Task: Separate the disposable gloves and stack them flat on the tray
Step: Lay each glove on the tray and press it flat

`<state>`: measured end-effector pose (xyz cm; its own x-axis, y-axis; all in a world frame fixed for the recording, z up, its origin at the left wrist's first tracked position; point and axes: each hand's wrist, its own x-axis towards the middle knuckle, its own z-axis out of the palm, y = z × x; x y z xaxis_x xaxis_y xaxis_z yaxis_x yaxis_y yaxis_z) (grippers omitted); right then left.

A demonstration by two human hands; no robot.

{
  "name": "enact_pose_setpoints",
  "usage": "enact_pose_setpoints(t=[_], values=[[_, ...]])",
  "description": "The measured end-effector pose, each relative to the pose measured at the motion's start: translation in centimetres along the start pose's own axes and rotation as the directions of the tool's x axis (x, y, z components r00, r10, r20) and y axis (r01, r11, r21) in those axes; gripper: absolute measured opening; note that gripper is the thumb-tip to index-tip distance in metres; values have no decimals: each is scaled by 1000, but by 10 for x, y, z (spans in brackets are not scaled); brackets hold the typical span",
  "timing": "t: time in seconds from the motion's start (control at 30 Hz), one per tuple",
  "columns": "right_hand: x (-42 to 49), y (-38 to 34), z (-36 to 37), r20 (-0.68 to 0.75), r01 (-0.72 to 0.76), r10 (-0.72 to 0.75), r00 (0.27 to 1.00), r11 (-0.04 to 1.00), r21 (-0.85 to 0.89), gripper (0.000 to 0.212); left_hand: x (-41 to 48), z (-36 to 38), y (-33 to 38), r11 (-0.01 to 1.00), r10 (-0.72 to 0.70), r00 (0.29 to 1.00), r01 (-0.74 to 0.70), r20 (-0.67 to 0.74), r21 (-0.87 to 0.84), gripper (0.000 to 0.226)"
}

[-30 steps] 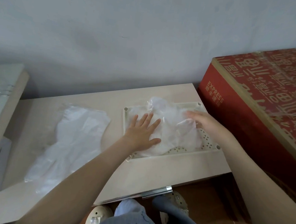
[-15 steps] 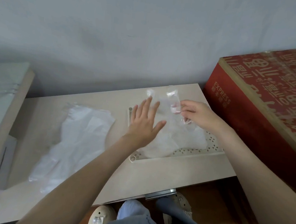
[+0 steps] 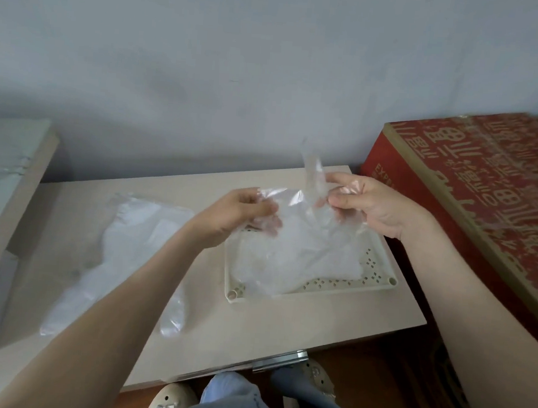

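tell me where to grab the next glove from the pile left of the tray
Probably the pile of gloves at its far, straight edge, pinched from above: that end lies flat and broad like a cuff, while the near end splits into thin finger-like strips.

- Held glove [image 3: 296,204]: clear thin plastic, crumpled, raised above the tray's far edge. It is pinched by the left hand [image 3: 238,214] and the right hand [image 3: 366,204], with one finger strip standing upward.
- Stacked gloves [image 3: 305,263]: translucent white, lying flat in the tray and covering most of it.
- Tray [image 3: 319,291]: cream, perforated, rectangular, by the table's [image 3: 284,326] right edge.
- Loose gloves [image 3: 124,244]: a flat pile on the table, left of the tray.
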<state>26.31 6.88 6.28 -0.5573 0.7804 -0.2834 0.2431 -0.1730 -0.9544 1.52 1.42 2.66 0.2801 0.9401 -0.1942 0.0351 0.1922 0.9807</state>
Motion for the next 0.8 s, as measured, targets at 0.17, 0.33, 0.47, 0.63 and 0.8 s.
enact_pose_setpoints(t=[0.17, 0.33, 0.47, 0.63, 0.8], values=[[15, 36, 3, -176, -11, 58, 983, 966, 259, 29, 9, 4, -25, 994, -66, 965, 87, -252, 70, 16], [23, 66, 1, -319, -101, 157, 935, 978, 185, 29, 13, 4, -46, 966, -156, 958, 198, -239, 166, 9], [25, 81, 1, -415, -125, 117, 902, 992, 9, 15, 16, 6, -48, 912, -177, 955, 250, -237, 325, 33], [25, 90, 5, -375, -25, -24, 927, 992, -125, 19, 22, 5, -46, 924, -211, 962, 255, -174, 286, 39], [23, 91, 12, -343, 88, -141, 929, 983, -164, 23, 32, 4, -31, 915, -354, 931, 365, -90, 170, 40]])
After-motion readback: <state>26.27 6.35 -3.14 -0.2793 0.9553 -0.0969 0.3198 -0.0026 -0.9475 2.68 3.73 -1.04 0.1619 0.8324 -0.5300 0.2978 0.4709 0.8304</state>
